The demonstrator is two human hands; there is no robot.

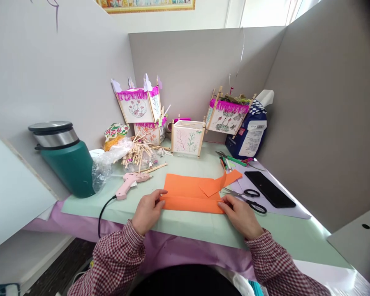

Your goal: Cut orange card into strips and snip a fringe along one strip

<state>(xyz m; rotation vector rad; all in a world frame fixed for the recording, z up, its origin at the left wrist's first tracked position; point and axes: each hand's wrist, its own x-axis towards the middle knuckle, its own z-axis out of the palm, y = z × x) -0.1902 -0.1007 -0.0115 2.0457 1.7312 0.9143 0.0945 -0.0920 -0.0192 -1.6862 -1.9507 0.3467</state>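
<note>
A sheet of orange paper (185, 187) lies on the pale green table cover (185, 230), with a strip folded up along its near edge. My left hand (149, 209) pinches the left end of that fold between thumb and fingers. At the right end, my right hand (239, 213) grips the fold the same way. Loose orange paper scraps (214, 188) rest over the sheet's right side, one of them curling upward. Black-handled scissors (248, 195) lie open just beyond my right hand. To the left of the sheet is a pink glue gun (130, 183) with a black cord.
A green flask (68, 166) stands at the left, near a pile of wooden sticks (138, 152). Decorated paper lanterns (137, 109) stand at the back; another lantern (228, 117) leans by a blue package (249, 133). A black phone (269, 189) and green-handled pliers (234, 160) lie right. Grey partitions (203, 61) enclose the table.
</note>
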